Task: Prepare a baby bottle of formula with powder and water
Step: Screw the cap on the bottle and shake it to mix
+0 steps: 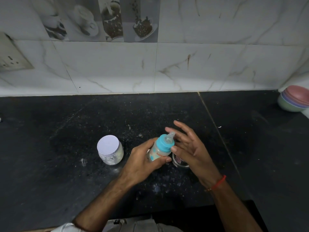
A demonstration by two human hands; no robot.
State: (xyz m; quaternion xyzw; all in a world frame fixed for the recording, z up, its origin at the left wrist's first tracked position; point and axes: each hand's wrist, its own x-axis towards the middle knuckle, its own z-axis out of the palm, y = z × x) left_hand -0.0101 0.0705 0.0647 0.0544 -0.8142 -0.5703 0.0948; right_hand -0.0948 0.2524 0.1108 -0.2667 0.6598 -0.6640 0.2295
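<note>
Baby bottle [158, 150], teal-collared and tilted, is being held above the dark table [66, 123]. The left hand [142, 158] is curling around its body; the right hand [189, 144] is hovering beside the teat, fingers spread. A lidded powder jar [110, 149] is standing nearby left.

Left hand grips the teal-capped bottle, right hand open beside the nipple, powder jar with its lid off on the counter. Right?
Not quite: in the head view the powder jar has its white lid on. The rest holds: the left hand grips the bottle, and the right hand is open beside the nipple.
</note>
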